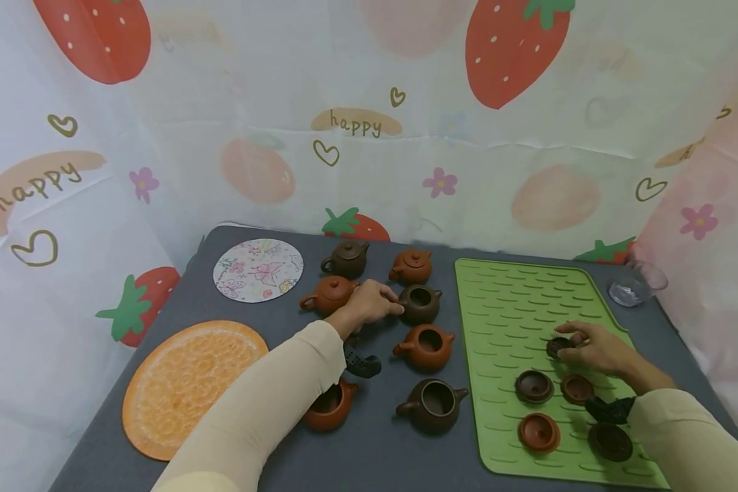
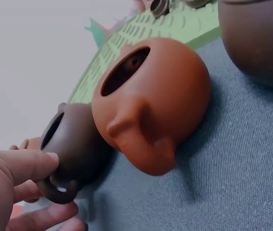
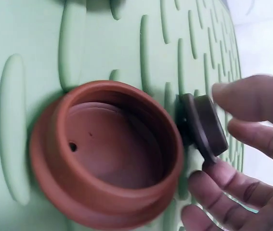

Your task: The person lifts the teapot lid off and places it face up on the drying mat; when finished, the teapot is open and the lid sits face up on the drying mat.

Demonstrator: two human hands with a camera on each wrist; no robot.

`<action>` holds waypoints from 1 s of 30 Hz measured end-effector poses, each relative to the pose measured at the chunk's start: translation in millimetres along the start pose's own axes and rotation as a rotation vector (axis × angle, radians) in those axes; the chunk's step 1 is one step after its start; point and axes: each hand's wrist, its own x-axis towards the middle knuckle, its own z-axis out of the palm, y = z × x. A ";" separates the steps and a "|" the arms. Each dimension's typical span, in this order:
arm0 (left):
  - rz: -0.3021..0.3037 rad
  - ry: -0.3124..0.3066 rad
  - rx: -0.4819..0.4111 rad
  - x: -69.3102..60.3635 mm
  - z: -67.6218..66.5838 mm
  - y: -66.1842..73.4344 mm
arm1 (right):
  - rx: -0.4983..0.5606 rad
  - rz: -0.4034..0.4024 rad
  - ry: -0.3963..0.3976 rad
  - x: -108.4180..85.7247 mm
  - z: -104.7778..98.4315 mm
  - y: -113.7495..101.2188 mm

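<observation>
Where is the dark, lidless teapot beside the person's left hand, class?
In the head view, the dark teapot sits near the middle, left of the green mat, between a lidded orange teapot behind and an open orange teapot in front.

Arms (image 1: 285,372) outstretched, left grip (image 1: 370,302) farther forward, right grip (image 1: 596,347) curved

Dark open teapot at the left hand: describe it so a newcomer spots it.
In the head view, find the column of teapots beside the ridged green mat. Second from the back is the round, dark brown teapot. It is lidless, unlike the lidded reddish-brown teapot behind, and dark, unlike the open reddish-brown teapot in front.
</observation>
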 end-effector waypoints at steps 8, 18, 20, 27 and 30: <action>0.033 0.018 0.025 -9.7 -5.6 14.3 | -0.055 0.040 0.095 -1.4 -9.1 -15.1; 0.138 0.017 0.097 -28.2 -19.2 44.3 | -0.039 -0.027 0.144 -3.3 -16.3 -47.5; 0.156 0.014 0.101 -32.6 -23.0 50.0 | -0.024 -0.046 0.151 -4.9 -17.0 -53.7; 0.249 0.063 0.116 -49.5 -38.1 63.8 | -0.026 -0.130 0.195 -11.1 -22.4 -75.7; 0.288 0.098 0.104 -55.6 -43.2 64.8 | -0.030 -0.147 0.213 -13.5 -24.3 -84.8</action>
